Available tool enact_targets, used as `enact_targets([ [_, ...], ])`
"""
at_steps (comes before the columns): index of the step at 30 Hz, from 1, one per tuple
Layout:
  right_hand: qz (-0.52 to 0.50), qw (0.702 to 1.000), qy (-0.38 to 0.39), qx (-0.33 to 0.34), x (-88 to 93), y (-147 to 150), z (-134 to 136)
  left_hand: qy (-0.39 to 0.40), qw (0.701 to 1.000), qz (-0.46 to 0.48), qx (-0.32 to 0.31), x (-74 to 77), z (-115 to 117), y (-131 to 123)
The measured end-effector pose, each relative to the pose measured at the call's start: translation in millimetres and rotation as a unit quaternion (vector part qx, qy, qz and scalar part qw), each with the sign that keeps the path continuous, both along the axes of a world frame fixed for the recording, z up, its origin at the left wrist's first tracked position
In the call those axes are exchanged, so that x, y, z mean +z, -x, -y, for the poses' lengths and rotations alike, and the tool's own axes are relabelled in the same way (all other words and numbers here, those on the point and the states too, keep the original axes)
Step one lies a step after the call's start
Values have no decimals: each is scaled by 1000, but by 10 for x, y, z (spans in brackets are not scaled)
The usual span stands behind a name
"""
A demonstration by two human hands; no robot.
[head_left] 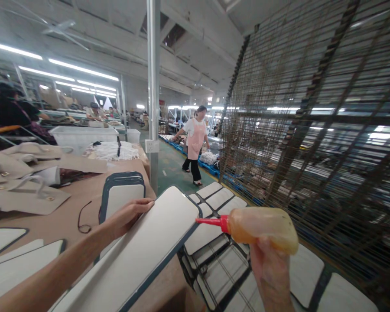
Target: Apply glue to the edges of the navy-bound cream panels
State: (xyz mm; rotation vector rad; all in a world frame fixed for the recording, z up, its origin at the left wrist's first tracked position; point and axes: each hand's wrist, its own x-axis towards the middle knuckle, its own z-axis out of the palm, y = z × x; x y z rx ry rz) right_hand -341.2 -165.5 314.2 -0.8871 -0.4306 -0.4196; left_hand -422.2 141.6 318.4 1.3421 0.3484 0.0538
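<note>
Left hand (130,216): gripping left edge of white panel (152,236), long axis slanting lower left to upper right, above brown tabletop (68,219). Right hand (269,266): wrapped round amber bottle (263,227), long axis near-level, red nozzle (212,222) pointing left at panel rim. Beyond: pink-aproned person (196,143).

No readable lettering or numbers.

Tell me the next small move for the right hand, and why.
I'd probably draw the red nozzle along the dark edge of the white panel, away from its far corner: the right hand holds the bottle with the tip at that edge near that corner, and the left hand holds the opposite side.
</note>
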Motion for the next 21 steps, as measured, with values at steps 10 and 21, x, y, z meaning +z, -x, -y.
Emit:
enact_targets([
  [10, 21, 1000, -2, -12, -51, -72, -84, 31, 999, 19, 15, -159, 11, -21],
  [21, 20, 1000, 15, 14, -60, -74, -150, 39, 999, 28, 23, -201, 4, -7],
])
